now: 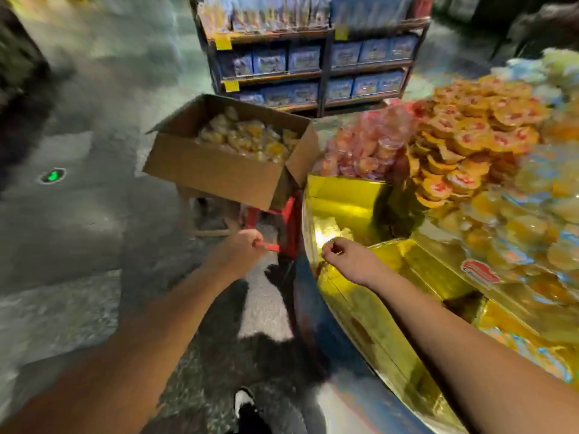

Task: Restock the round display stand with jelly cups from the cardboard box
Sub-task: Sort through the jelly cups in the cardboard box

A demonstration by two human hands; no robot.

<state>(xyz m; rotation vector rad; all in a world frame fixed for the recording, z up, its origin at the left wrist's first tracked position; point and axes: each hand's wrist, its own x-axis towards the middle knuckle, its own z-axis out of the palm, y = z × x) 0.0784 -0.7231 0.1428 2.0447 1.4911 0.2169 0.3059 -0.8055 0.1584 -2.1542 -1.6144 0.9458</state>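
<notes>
At nine o'clock of the stand, left hand point(247, 245) curled round a red handle point(268, 246), seemingly of the red stool or cart point(286, 227) under the cardboard box point(216, 173) of jelly cups point(250, 139). Likely risk: a sharp tug tipping the overhanging box and spilling cups onto the floor. Further right, right hand point(341, 255) over the near-empty gold compartment point(351, 198) of the round display stand point(376, 308), fingers loosely curled, thumb meeting forefinger; contents, if any, impossible to tell. At two o'clock, heaped orange cups point(470, 142).
</notes>
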